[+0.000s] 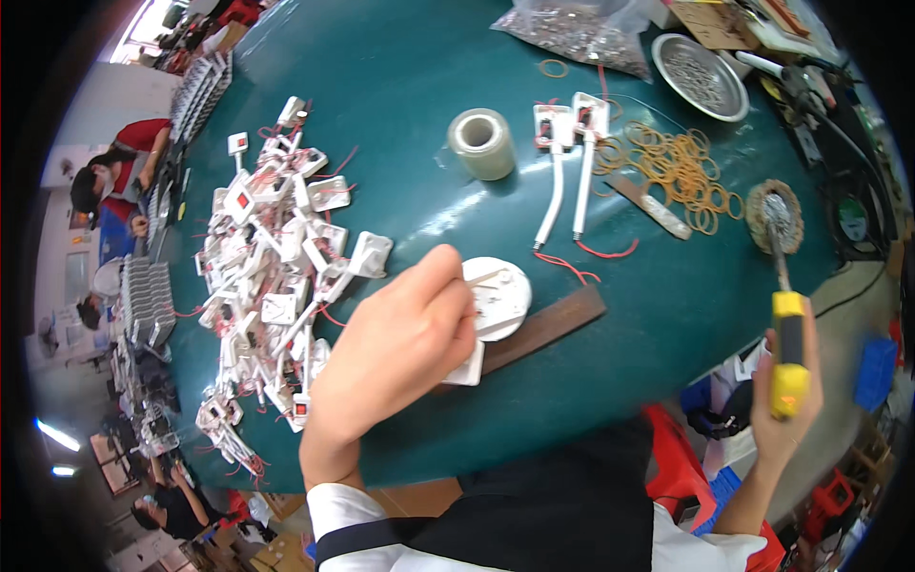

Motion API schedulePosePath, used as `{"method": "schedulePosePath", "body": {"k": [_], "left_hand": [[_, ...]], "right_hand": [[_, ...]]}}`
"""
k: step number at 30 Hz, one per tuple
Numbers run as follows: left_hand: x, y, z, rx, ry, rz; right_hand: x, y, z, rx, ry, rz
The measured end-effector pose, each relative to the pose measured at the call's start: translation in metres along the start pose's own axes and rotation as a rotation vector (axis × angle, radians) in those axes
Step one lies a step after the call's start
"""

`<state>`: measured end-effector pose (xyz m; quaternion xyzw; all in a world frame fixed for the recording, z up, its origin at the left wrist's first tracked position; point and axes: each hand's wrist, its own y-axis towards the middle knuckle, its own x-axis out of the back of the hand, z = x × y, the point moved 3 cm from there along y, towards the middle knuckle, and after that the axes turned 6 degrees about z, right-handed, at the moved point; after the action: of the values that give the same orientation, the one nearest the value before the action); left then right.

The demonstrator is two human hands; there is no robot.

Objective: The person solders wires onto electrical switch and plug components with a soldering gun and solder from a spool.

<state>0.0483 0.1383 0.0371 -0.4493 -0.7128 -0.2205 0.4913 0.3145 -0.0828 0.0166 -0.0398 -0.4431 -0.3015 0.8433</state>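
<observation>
nearest the camera, left hand point(396, 343) sits over the green table point(381, 124), fingers curled and closed on the left edge of a white round part point(505, 300); fingertips partly hidden. that part lies mid-table, beside a dark brown bar point(553, 327), with a white square-cornered piece just below it. right hand point(782, 434) is wrapped around a yellow-and-black tool point(789, 343) at right, metal shaft pointing into a round tan-rimmed pad point(761, 195); tip contact cannot be told. big heap of white plastic parts point(281, 253) with red wires left of the left hand. beyond the round part: tape roll point(481, 148), two white stick-shaped parts point(559, 176) with red wires, loose rubber bands point(681, 172), flat blade with pale handle point(664, 217). far edge: clear plastic bag point(581, 38) of small bits, metal bowl point(734, 103) of small pieces. co-worker in red point(145, 135) at upper left.
</observation>
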Motion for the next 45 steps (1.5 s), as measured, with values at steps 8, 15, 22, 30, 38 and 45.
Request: {"method": "schedulePosePath", "body": {"k": [8, 15, 22, 30, 38, 45], "left_hand": [[0.001, -0.002, 0.005, 0.042, -0.015, -0.044], [0.001, 0.000, 0.006, 0.056, -0.049, -0.094], [-0.003, 0.000, 0.007, 0.050, -0.070, -0.084], [-0.002, -0.001, 0.006, 0.022, -0.064, -0.050], [-0.002, 0.002, 0.005, 0.031, -0.046, -0.047], [-0.001, 0.005, 0.003, 0.035, -0.062, -0.055]], "right_hand": [[-0.023, 0.019, 0.038, -0.409, 1.171, 0.222], [-0.042, 0.026, 0.060, -0.780, 1.287, 0.510], [-0.044, 0.039, 0.069, -0.849, 1.176, 0.657], [-0.041, 0.043, 0.072, -0.986, 1.009, 0.747], [-0.042, 0.059, 0.075, -1.089, 1.010, 0.852], [-0.042, 0.051, 0.081, -1.058, 1.002, 0.691]]}}
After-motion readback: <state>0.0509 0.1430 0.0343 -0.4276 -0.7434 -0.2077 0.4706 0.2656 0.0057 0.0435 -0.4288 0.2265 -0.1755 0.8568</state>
